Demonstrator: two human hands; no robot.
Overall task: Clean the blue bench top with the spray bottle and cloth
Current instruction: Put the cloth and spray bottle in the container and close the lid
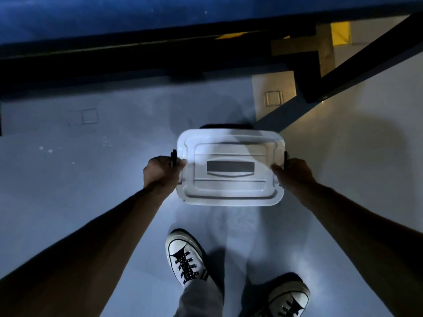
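A white lidded plastic box (pixel 230 167) with a dark handle recess in its lid is held over the grey floor in front of me. My left hand (pixel 160 171) grips its left side at the black latch. My right hand (pixel 295 172) grips its right side at the other black latch. The blue bench top (pixel 114 14) runs across the top of the view, beyond a dark edge. No spray bottle or cloth is in sight.
My two feet in white sneakers (pixel 185 255) stand on the grey floor (pixel 68 179) below the box. A black frame bar (pixel 366 58) slants at the upper right, with yellow and beige shapes (pixel 341 33) behind it.
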